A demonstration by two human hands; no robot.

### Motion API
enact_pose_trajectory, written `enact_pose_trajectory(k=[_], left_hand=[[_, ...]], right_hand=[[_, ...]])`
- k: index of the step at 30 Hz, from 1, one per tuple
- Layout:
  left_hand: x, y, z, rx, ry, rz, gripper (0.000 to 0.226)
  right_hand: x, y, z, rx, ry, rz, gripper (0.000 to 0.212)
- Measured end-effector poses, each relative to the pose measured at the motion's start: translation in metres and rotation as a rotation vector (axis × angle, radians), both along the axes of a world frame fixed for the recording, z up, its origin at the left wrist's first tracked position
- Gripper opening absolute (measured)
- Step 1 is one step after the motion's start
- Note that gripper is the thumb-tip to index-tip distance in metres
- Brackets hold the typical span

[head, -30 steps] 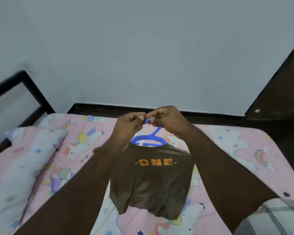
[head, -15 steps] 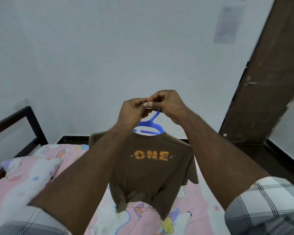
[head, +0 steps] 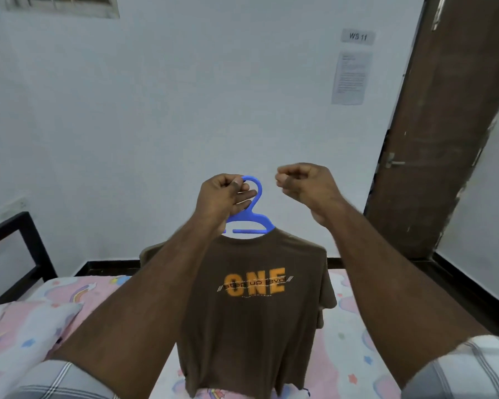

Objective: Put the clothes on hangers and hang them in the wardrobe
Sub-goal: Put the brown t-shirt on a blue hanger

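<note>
Right hand let go, left hand pinching hanger hook

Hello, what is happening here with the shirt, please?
A person holds up a brown T-shirt that already sits on a blue hanger. The left hand keeps the grip on the hanger's hook, above the bed. The right hand is beside it, fingers curled, holding nothing. The wardrobe is not in view, so hanging remains.
</note>
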State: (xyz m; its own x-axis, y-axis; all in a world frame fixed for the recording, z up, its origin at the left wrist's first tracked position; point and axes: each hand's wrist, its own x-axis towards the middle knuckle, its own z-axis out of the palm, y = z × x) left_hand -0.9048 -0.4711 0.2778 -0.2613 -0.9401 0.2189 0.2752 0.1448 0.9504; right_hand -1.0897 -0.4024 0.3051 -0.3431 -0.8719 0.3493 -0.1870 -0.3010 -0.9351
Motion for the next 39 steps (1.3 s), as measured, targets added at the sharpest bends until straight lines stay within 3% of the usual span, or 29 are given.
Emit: enact_pose_trajectory(k=[10,18,22,28,32,39], left_hand=[[-0.005,-0.014,0.014,0.035,0.052,0.068,0.011],[-0.009,-0.017,0.016,0.047,0.043,0.169,0.012],[-0.001,-0.020,0.015,0.047,0.041,0.197,0.012],[0.012,-0.025,0.019,0.022,0.004,0.234,0.012],[0.024,-0.028,0.023,0.022,0.031,0.253,0.013],[0.031,-0.029,0.028,-0.019,0.000,0.266,0.014]], right_hand=[[-0.083,0.041,-0.085,0.073,0.005,-0.217,0.014],[-0.094,0.041,-0.124,0.220,0.039,-0.098,0.025],[-0.094,0.039,-0.131,0.234,0.055,-0.104,0.036],[-0.094,0.038,-0.127,0.274,0.138,-0.108,0.032],[-0.093,0.037,-0.119,0.136,0.162,-0.291,0.032],[-0.084,0.034,-0.112,0.091,0.198,-0.293,0.036]])
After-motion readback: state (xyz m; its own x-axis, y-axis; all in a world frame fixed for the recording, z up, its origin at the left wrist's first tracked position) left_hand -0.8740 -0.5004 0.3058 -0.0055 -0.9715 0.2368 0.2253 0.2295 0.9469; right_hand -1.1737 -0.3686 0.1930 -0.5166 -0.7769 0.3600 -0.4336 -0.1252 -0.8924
